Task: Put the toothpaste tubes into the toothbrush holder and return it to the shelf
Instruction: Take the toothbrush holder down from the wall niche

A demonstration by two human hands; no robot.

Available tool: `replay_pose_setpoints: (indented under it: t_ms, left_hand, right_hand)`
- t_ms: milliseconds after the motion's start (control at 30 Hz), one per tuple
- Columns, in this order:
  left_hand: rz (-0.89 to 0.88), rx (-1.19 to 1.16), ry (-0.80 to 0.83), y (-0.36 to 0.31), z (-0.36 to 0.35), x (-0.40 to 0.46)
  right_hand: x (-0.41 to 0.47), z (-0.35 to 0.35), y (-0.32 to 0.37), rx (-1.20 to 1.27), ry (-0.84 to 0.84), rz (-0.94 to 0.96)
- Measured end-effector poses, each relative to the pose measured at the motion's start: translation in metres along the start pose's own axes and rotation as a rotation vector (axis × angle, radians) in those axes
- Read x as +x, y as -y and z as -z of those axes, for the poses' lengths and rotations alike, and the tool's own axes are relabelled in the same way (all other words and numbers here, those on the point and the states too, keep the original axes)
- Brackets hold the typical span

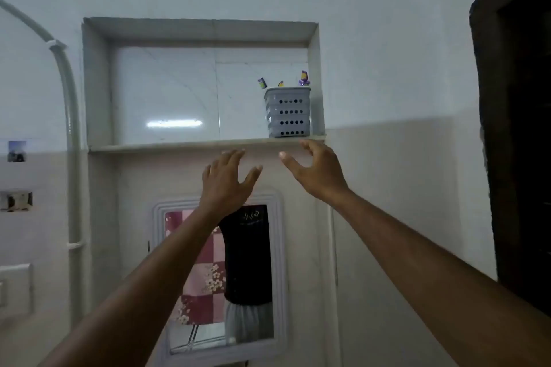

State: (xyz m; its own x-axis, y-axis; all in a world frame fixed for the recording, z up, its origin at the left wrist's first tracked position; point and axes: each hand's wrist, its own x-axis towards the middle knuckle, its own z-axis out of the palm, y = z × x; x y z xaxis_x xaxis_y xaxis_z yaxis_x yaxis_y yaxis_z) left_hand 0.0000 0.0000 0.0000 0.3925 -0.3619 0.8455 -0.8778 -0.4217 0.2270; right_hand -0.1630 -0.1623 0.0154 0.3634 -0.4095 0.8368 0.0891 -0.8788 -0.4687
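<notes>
A grey perforated toothbrush holder [287,112] stands upright at the right end of the recessed wall shelf [190,145]. Three colourful tube ends [303,78] poke out of its top. My right hand [314,171] is raised just below the shelf edge under the holder, fingers spread, holding nothing. My left hand [228,180] is raised beside it, lower and to the left, fingers apart and empty. Neither hand touches the holder.
A framed mirror [220,277] hangs on the wall below the shelf. A pale pipe [70,116] runs down the wall at left. A dark door frame [512,128] stands at the right. A switch plate [15,289] sits low at the left.
</notes>
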Motion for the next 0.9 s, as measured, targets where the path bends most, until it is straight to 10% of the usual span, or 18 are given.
replay_pose_setpoints:
  t_ms: [900]
  left_hand:
    - [0.076,0.126,-0.154,0.009,-0.039,0.084]
  right_hand:
    - [0.110,-0.045,0.008,-0.063,-0.195,-0.069]
